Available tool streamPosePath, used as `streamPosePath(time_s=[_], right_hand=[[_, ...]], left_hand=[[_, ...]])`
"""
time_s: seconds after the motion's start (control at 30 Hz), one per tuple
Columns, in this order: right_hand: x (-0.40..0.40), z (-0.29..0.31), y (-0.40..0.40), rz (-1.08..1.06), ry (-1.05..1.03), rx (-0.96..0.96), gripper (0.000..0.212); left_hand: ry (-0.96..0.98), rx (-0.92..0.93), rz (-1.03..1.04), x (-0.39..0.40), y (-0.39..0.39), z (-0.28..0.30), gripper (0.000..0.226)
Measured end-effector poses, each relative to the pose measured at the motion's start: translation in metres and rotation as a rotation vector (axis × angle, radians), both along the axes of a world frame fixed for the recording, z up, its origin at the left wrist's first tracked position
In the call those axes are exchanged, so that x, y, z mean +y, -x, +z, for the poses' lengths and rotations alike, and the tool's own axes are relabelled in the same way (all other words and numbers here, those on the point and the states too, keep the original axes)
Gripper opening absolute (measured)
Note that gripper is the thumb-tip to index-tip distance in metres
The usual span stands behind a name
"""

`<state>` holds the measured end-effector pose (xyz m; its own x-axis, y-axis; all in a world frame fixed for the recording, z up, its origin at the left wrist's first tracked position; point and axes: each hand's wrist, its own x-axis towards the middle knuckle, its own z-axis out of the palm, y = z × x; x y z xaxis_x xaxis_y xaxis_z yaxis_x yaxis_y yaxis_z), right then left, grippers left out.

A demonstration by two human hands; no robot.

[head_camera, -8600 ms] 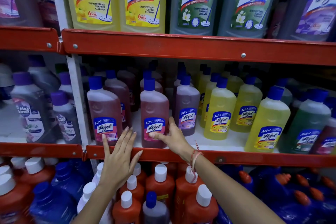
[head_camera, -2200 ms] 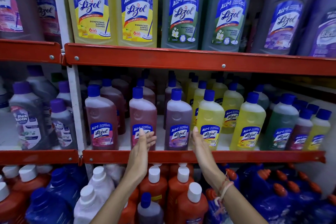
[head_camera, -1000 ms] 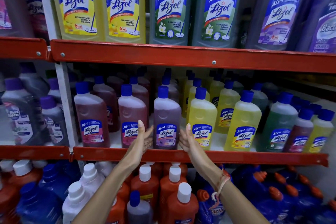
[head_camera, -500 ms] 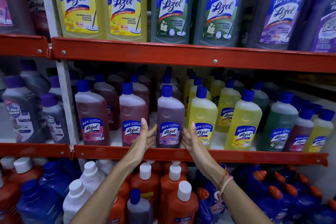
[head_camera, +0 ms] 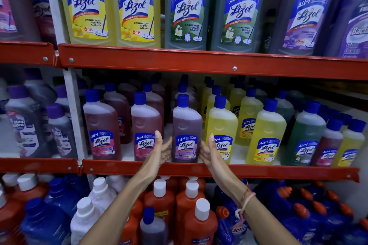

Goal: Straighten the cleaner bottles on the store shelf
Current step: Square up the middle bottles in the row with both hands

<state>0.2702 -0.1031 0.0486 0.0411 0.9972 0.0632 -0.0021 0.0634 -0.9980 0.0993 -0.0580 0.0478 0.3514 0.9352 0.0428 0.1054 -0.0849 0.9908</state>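
Note:
On the middle shelf (head_camera: 219, 170) a front row of small Lizol bottles stands upright with labels forward. The purple bottle (head_camera: 186, 125) stands at the shelf's front edge between a pink bottle (head_camera: 145, 123) and a yellow bottle (head_camera: 222, 123). My left hand (head_camera: 162, 151) presses its fingers against the purple bottle's lower left side. My right hand (head_camera: 209, 150) touches its lower right side, thumb up. Both palms face each other and cup the bottle's base.
Another pink bottle (head_camera: 101, 123) stands at the far left, and yellow (head_camera: 266, 131), green (head_camera: 306, 131) and other small bottles stand to the right. Large Lizol jugs (head_camera: 137, 6) fill the upper shelf. White-capped orange bottles (head_camera: 159, 201) and blue jugs (head_camera: 298, 215) crowd below my forearms.
Both hands moved right along the front row from the pink bottles. They closed in on the purple bottle's sides, and over the last half second they have stayed there.

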Motion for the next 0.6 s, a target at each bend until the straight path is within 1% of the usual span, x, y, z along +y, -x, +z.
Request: streamPosePath(time_s=[0.1, 0.17, 0.23, 0.3, 0.33, 0.4, 0.47, 0.53, 0.6], right_hand=[[0.000, 0.000, -0.001, 0.010, -0.009, 0.007, 0.080], [0.000, 0.000, -0.002, 0.013, -0.005, 0.000, 0.076], [-0.001, -0.001, -0.005, 0.013, 0.004, -0.007, 0.083], [-0.002, -0.003, -0.013, -0.022, -0.003, -0.040, 0.090], [-0.003, -0.004, -0.019, -0.057, -0.023, -0.065, 0.089], [-0.008, -0.005, -0.033, -0.146, -0.078, -0.080, 0.078], [-0.014, -0.005, -0.048, -0.268, -0.146, -0.021, 0.064], [-0.019, -0.005, -0.062, -0.403, -0.203, 0.065, 0.057], [-0.021, -0.007, -0.074, -0.514, -0.230, 0.113, 0.053]], left_hand=[[-0.003, 0.023, -0.004, 0.000, 0.001, 0.000, 0.095], [0.006, 0.000, -0.009, 0.001, 0.001, -0.002, 0.095], [0.009, -0.043, 0.019, 0.001, -0.002, -0.003, 0.091], [-0.028, -0.111, 0.129, -0.001, -0.006, -0.007, 0.085], [-0.067, -0.144, 0.220, -0.002, -0.009, -0.010, 0.080], [-0.172, -0.206, 0.395, -0.005, -0.016, -0.014, 0.069], [-0.235, -0.265, 0.486, -0.007, -0.024, -0.015, 0.057], [-0.267, -0.294, 0.472, -0.011, -0.036, -0.013, 0.046], [-0.262, -0.289, 0.367, -0.016, -0.052, -0.012, 0.041]])
